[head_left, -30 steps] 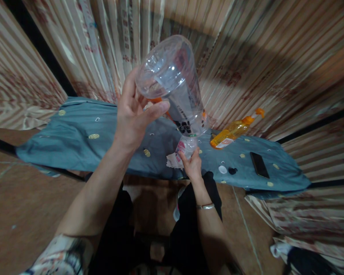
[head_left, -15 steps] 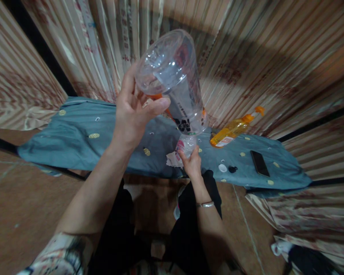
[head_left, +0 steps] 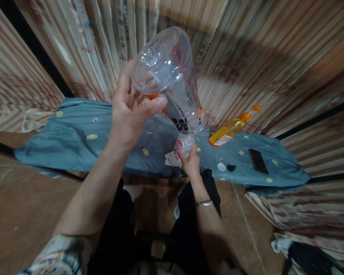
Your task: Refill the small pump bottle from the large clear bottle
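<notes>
My left hand is wrapped round a large clear plastic bottle with black print and orange patches. It is tipped, base up towards me, its lower end over a smaller clear bottle with a pink-marked label. My right hand grips that smaller bottle, which stands on the cloth. Where the two bottles meet, the large one hides their mouths, so I cannot tell whether they touch. A torn piece of pale paper lies beside the smaller bottle, left of my right hand.
On the blue-green cloth covering the narrow table stand a yellow pump bottle, a white cap, a small black cap and a dark phone. Striped curtains hang behind. A dark bag lies at lower right.
The view has shifted slightly, so everything sits a little further left. Both hands keep their hold, and the large bottle stays tipped over the smaller one.
</notes>
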A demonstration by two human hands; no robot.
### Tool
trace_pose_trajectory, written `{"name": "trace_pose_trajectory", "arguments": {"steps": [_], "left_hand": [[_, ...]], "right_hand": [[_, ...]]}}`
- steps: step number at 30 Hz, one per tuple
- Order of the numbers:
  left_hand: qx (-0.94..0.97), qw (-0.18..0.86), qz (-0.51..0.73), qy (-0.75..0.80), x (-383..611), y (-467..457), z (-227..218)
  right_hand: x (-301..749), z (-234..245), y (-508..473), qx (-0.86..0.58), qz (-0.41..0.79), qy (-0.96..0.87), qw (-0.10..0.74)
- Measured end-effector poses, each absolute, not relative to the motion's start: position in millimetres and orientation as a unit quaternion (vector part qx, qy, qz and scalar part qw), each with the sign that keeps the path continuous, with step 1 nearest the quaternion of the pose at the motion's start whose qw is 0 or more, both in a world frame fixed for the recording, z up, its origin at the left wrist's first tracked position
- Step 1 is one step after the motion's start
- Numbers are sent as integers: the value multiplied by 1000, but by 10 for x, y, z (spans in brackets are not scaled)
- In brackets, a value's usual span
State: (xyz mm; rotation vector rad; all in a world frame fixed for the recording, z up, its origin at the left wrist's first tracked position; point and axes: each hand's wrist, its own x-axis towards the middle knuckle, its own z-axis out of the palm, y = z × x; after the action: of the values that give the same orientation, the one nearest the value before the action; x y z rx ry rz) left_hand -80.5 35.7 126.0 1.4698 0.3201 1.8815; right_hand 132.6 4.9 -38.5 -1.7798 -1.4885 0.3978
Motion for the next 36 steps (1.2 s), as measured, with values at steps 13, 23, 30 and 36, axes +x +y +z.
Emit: {"name": "trace_pose_trajectory", "arguments": {"steps": [13, 23, 30, 36], "left_hand": [[573, 352, 728, 131, -871, 439, 1133], [595, 311, 722, 169, -1132, 427, 934], [481, 401, 724, 287, -1179, -2, 917], [412, 442, 715, 352, -1248, -225, 698]], "right_hand": [[1333, -386, 58, -699, 182, -571, 390], [1332, -426, 89, -695, 168, -574, 398], [1344, -419, 114, -695, 164, -584, 387], [1346, -480, 128, -671, 157, -599, 408]]}}
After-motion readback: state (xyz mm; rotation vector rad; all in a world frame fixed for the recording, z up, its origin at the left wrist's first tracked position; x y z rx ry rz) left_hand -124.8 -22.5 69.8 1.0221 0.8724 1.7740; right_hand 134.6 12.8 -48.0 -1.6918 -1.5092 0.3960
